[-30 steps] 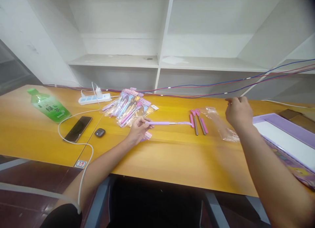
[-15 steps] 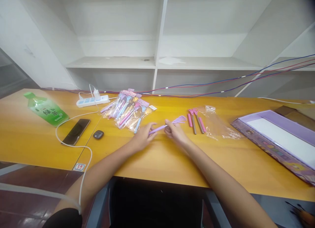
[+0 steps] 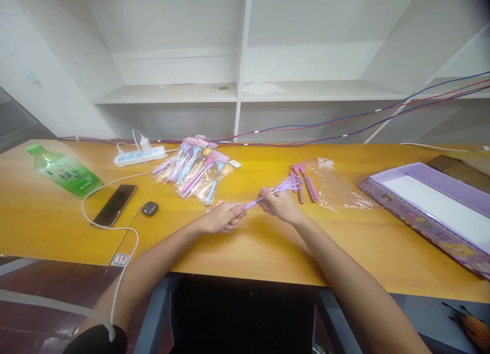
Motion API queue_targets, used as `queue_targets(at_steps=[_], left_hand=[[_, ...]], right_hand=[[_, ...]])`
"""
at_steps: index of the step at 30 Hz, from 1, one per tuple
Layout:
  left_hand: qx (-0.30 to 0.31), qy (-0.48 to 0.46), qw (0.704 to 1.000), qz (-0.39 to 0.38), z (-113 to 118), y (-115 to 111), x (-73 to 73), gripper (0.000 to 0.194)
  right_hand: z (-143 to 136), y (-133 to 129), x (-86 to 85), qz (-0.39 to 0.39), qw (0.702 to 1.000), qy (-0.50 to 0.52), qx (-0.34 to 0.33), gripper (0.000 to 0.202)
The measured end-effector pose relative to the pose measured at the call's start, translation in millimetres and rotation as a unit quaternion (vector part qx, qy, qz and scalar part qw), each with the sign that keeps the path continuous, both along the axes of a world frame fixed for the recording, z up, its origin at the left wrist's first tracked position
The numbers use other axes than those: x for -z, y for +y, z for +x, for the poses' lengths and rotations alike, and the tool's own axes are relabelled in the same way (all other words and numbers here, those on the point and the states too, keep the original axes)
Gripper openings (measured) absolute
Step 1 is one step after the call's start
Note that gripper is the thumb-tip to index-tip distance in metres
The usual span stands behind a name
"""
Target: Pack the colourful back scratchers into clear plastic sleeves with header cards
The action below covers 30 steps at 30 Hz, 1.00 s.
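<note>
A purple back scratcher (image 3: 285, 184) with a hand-shaped head spans both my hands above the table. My left hand (image 3: 225, 217) is closed around its purple handle. Farther up, my right hand (image 3: 279, 203) grips the shaft just below the head, and a short grey metal length shows between the hands. Behind my right hand lie two pink hand-shaped heads on metal shafts (image 3: 306, 183), with pink handles (image 3: 313, 188) beside them. Several back scratchers in clear wrappers (image 3: 195, 165) are piled beyond my left hand. A bit of pink packaging (image 3: 213, 206) shows behind my left fingers.
A clear plastic bag (image 3: 339, 191) lies right of the pink parts, then a purple box (image 3: 417, 211). At left are a green tea bottle (image 3: 65, 173), a phone (image 3: 115, 205), a small black case (image 3: 149, 208), a power strip (image 3: 141, 156) and a loose white cable (image 3: 136, 236).
My left hand has closed around the handle end. My right hand has shifted slightly right along with the head, and grey metal now shows between the hands. The view has shifted a little.
</note>
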<state>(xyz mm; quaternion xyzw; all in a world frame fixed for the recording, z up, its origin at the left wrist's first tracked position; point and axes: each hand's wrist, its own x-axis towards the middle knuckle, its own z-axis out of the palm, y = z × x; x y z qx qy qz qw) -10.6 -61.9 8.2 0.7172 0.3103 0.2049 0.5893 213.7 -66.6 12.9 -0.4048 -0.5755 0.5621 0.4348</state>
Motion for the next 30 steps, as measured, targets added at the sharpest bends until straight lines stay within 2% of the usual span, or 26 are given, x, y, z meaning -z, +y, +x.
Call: queue_targets(at_steps=[2, 4, 7, 8, 10, 13, 17, 19, 22, 27, 30], left_hand=[[0.075, -0.026, 0.982, -0.174, -6.4, 1.7, -7.8, 0.052], [0.127, -0.032, 0.951, -0.28, -14.0, 4.9, -12.7, 0.053], [0.147, -0.046, 0.931, -0.331, -18.6, 7.9, -12.6, 0.051], [0.138, -0.061, 0.93, -0.335, -17.2, 7.7, -10.7, 0.05], [0.094, -0.109, 0.935, -0.324, -11.4, 6.1, -5.1, 0.045], [-0.001, -0.177, 0.95, -0.259, -2.6, 5.0, 3.9, 0.037], [-0.104, -0.191, 0.96, -0.175, 1.0, 10.6, 12.2, 0.036], [-0.132, -0.19, 0.962, -0.148, 2.3, 13.5, 16.6, 0.039], [-0.141, -0.162, 0.973, -0.089, 6.7, 14.2, 25.5, 0.045], [-0.163, -0.17, 0.971, -0.04, 16.7, 9.7, 37.0, 0.048], [-0.165, -0.166, 0.972, -0.012, 15.9, 10.3, 34.4, 0.042]], right_hand=[[24.0, 3.3, -10.8, 0.019, 0.999, 0.02, 0.023, 0.062], [56.7, 7.3, -24.7, 0.047, 0.99, 0.082, 0.105, 0.061], [103.3, 12.3, -45.2, 0.13, 0.94, 0.21, 0.234, 0.063], [112.5, 13.3, -49.7, 0.152, 0.926, 0.238, 0.253, 0.062], [116.4, 14.6, -52.0, 0.155, 0.922, 0.247, 0.254, 0.056], [91.1, 14.7, -40.2, 0.087, 0.957, 0.182, 0.208, 0.045], [36.3, 9.7, -13.9, 0.004, 0.992, 0.101, 0.073, 0.045], [11.5, 5.0, -1.2, -0.016, 0.997, 0.071, 0.004, 0.043], [-16.7, -1.7, 16.1, -0.015, 0.996, 0.039, -0.077, 0.042], [-31.6, -4.4, 31.4, 0.048, 0.994, -0.005, -0.093, 0.04], [-22.3, 2.9, 29.4, 0.06, 0.993, -0.09, -0.048, 0.035]])
